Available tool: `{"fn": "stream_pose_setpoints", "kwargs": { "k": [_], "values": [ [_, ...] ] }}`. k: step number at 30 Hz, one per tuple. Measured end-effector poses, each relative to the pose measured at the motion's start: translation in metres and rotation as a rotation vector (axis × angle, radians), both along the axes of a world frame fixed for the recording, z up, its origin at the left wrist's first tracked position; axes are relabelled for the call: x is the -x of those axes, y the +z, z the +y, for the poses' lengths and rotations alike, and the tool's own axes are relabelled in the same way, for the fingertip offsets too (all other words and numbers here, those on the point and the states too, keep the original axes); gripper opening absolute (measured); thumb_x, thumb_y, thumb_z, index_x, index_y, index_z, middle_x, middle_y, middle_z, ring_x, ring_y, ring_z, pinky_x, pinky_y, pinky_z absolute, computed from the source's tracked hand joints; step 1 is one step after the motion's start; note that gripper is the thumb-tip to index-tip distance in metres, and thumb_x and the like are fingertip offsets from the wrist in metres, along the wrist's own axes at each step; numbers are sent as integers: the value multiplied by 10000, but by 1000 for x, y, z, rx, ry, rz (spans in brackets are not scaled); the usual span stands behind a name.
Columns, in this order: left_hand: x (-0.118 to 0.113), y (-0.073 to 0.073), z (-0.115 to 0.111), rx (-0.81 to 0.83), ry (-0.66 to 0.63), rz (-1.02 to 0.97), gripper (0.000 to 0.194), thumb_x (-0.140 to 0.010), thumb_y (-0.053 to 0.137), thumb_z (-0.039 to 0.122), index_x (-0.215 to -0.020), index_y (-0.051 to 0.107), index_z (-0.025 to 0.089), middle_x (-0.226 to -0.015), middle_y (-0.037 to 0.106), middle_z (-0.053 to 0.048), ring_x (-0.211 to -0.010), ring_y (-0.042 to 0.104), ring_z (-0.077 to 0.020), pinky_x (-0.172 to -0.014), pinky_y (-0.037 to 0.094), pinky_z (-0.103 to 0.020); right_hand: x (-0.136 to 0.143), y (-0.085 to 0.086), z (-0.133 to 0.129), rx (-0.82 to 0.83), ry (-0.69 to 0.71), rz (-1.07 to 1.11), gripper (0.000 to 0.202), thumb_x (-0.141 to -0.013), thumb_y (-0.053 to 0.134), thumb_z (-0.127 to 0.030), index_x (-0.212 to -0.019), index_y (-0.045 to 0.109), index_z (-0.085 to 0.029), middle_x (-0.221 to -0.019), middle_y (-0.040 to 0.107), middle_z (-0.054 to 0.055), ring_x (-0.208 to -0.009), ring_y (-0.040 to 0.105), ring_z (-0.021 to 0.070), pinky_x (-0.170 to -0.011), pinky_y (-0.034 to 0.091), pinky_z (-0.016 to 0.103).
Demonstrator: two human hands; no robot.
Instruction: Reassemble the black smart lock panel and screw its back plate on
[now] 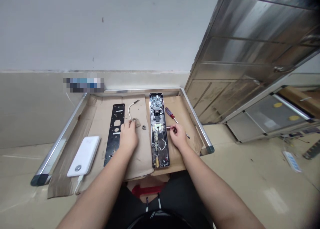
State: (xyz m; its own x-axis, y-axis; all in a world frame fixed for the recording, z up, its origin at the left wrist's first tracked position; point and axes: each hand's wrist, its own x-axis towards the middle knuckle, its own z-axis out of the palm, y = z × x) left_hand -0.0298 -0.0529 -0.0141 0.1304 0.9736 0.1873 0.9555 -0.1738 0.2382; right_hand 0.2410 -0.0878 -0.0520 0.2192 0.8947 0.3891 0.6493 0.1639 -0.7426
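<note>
The opened door-lock body [159, 130], a long chrome-edged housing with its circuit board, gear wheel and wiring exposed, lies lengthwise on brown cardboard [140, 155] in the middle of the work area. The right hand [178, 135] sits just beside its right edge, fingers curled and pinching a small dark part [169, 127] that meets the housing about halfway along. The left hand [128, 135] rests palm down on the cardboard to the left of the housing, fingers bent together over a small flat metal piece [137, 123] at its fingertips; whether it grips that piece cannot be told. A small round metal fitting [144, 127] lies between that piece and the housing. A white cable [131, 109] curls away from the left hand toward the far edge. Left of the hand lies a black perforated mounting plate [114, 132], parallel to the housing. A red-handled screwdriver [174, 119] lies to the right of the housing, beyond the right hand. A white power bank [84, 155] rests at the near left. The cardboard lies inside a metal frame [197, 122] on the tiled floor [250, 175], against a grey wall [100, 29].
</note>
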Motion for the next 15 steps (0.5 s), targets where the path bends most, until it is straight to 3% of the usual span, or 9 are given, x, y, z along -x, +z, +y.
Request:
{"fn": "stream_pose_setpoints", "kwargs": {
  "k": [4,9,15],
  "values": [
    [10,7,4,13,64,44,516,-862,393,42,-1331,604,83,-1337,573,-204,-1192,514,-361,-1067,444,-468,-1,-3,1,-2,8,-8,77,-796,557,-160,-791,601,-224,-728,588,4,-729,558,197,-699,434,322],
    [16,14,7,109,59,96,398,-836,449,74,-1147,695,101,-1157,660,-216,-1108,570,-383,-969,484,-498,-2,-5,1,-4,11,-9,76,-796,561,-159,-792,601,-223,-731,592,5,-741,568,202,-710,440,328],
    [7,38,-8,125,65,96,407,-861,502,219,-1229,661,159,-1245,655,-180,-1174,557,-398,-950,498,-534,-1,-2,0,0,10,-7,91,-803,547,-150,-788,599,-222,-726,588,7,-751,569,203,-725,438,328]
  ]
}}
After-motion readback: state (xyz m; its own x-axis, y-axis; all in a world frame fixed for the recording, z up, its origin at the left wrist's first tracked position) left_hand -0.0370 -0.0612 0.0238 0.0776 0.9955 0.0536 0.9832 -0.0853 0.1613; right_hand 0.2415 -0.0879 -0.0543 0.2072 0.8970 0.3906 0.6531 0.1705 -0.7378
